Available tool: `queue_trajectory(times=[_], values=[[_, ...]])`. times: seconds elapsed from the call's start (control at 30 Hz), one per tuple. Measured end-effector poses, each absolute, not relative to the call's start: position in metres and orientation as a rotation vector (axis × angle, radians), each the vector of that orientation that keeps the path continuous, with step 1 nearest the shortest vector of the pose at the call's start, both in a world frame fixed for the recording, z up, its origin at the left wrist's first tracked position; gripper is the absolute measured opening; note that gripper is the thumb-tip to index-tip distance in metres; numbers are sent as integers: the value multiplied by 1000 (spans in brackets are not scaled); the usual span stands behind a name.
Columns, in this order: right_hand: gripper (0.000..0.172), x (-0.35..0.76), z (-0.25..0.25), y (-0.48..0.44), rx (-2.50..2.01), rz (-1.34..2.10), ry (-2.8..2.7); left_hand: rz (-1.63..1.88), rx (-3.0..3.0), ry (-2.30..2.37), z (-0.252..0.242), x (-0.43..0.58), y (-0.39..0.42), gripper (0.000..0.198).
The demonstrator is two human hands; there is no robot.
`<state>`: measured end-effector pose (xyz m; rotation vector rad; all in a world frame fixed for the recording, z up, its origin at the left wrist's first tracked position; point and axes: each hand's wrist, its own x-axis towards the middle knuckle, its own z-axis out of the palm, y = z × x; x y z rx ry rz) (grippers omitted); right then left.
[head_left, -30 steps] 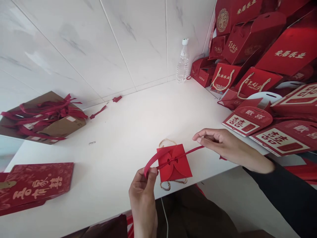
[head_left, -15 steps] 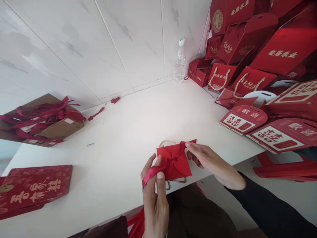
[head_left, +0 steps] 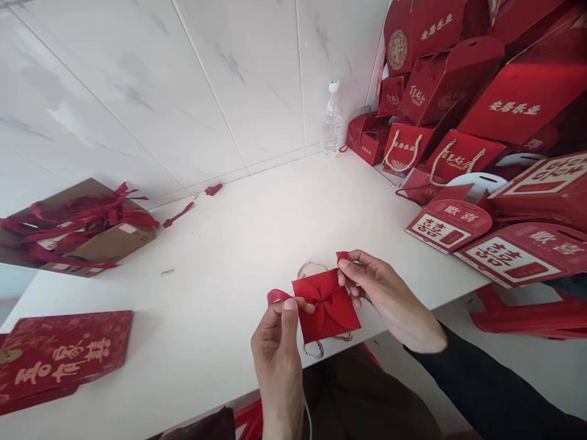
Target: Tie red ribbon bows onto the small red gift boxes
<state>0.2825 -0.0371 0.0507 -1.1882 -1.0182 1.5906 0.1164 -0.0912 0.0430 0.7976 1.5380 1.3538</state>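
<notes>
A small red gift box with petal-shaped top flaps stands near the table's front edge, a gold cord handle showing at its far side and another at its near side. Dark red ribbon crosses the top through the slots in the flaps. My left hand pinches one end of the ribbon at the box's left, its fingertips over the top. At the right corner my right hand is closed on the other ribbon end, a short tail sticking up past the thumb.
Many red gift boxes are piled at the right. A clear plastic bottle stands against the tiled wall. On the left lie a brown carton of dark red ribbons and a flat red bag. Ribbon scraps lie near the wall.
Both hands have shifted their grip on the ribbon ends, and the ribbon across the top now looks narrower and tighter. The left hand has drawn slightly left, uncovering more of the box.
</notes>
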Motion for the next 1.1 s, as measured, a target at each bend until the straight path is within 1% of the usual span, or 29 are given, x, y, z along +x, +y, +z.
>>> queue_trajectory(times=[0.07,0.13,0.2,0.23,0.33,0.37,0.47,0.57,0.63,0.73,0.87,0.97,1.1], values=[[28,283,53,-36,-1261,1521,-1184,1362,871,1581,48,115,-89,36],[27,282,58,-36,-1331,1357,-1394,1338,1008,1646,56,115,-85,37],[22,278,66,-37,-1365,1167,-1578,1235,1218,1692,64,114,-79,34],[24,276,70,-37,-1373,1082,-1648,1161,1343,1700,67,114,-76,32],[43,271,79,-39,-1419,888,-1787,978,1626,1698,72,115,-68,28],[44,270,81,-39,-1431,840,-1828,955,1653,1707,73,116,-67,29],[34,271,83,-37,-1313,778,-2038,941,1640,1720,74,117,-67,30],[24,274,82,-35,-1171,787,-2166,979,1619,1649,74,114,-70,24],[20,275,81,-34,-1187,808,-2137,1039,1585,1560,72,110,-72,17],[19,275,83,-36,-1206,818,-2087,1112,1537,1353,65,102,-72,9],[19,277,85,-38,-1223,846,-2011,1162,1442,1099,50,95,-67,11],[18,282,84,-38,-1228,793,-1986,1312,1391,1091,41,97,-63,10],[18,288,81,-39,-1229,590,-2070,1428,1386,1167,36,105,-63,10]])
